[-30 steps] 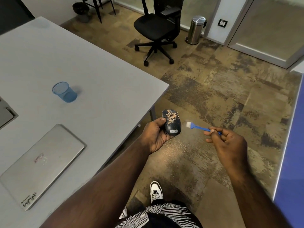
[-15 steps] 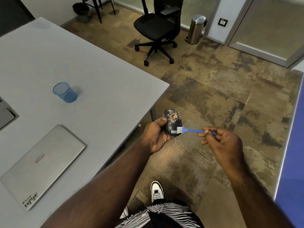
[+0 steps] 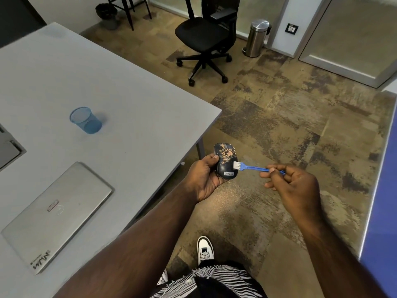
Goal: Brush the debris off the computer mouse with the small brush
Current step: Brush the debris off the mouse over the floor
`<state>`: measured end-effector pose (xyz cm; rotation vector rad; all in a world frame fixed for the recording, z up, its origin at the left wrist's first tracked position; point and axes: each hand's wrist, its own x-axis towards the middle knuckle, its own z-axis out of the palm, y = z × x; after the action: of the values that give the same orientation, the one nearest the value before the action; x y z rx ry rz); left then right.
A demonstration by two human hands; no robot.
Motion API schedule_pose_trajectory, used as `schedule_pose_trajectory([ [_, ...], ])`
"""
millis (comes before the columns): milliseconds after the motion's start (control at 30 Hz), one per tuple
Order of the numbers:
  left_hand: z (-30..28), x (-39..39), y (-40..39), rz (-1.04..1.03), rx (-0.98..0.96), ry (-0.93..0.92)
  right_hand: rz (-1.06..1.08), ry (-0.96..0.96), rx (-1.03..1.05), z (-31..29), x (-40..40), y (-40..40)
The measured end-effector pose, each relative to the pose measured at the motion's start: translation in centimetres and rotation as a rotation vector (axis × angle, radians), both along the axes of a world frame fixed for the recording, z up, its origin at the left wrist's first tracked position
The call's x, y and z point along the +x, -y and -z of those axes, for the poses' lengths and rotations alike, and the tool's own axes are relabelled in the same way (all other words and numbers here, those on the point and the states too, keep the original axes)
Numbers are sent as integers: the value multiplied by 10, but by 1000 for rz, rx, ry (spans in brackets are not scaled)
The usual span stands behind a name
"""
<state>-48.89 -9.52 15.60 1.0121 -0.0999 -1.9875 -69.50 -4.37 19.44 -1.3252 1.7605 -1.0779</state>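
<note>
A dark computer mouse (image 3: pixel 223 168) with tan debris (image 3: pixel 226 155) scattered over its top is held in my left hand (image 3: pixel 204 179), off the table's right edge and above the floor. My right hand (image 3: pixel 290 183) pinches the handle of a small blue brush (image 3: pixel 253 167). The brush's white bristles (image 3: pixel 235 165) rest on the mouse's right side, just above its Lenovo label.
A grey table (image 3: pixel 129 104) to the left carries a blue mesh cup (image 3: pixel 86 120) and a shut silver laptop (image 3: pixel 58 214). A black office chair (image 3: pixel 206 39) and a steel bin (image 3: pixel 256 38) stand on the carpet behind. My shoe (image 3: pixel 205 249) is below.
The brush has moved left from beside the mouse onto its lower right side, then slightly up along it. My left hand holds the mouse nearly still.
</note>
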Motion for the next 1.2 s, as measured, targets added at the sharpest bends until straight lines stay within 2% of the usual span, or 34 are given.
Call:
schedule_pose_trajectory([
  [133, 0, 0, 0, -14, 6, 0, 59, 27, -36, -1, -5, 2],
  [233, -3, -3, 0, -13, -1, -2, -125, 98, -93, -7, 6, -8],
  [300, -4, -5, 0, -16, 1, -1, -211, 27, -102, -5, 14, -12],
  [467, -4, -6, -1, -17, -11, 25, -7, -102, -151, -4, 7, -4],
  [567, -5, -5, -1, -28, -17, 18, -118, -50, -220, -10, 12, -9],
  [633, -6, -6, -1, -38, -11, 0, -203, -95, -224, -8, 17, -12],
  [800, -7, -3, -2, -47, -7, -12, 12, -164, -194, -6, 1, -2],
  [933, -7, -2, -2, -51, 1, -17, -135, -75, -232, -7, 6, -8],
  [1033, -6, -2, -2, -46, 2, -1, -59, -185, -185, -1, 1, -2],
  [1100, -6, -2, -3, -43, 3, 1, 31, -182, -186, -6, -6, 5],
  [1200, -7, -3, -4, -39, 0, -2, -79, -81, -245, -16, 2, 5],
])
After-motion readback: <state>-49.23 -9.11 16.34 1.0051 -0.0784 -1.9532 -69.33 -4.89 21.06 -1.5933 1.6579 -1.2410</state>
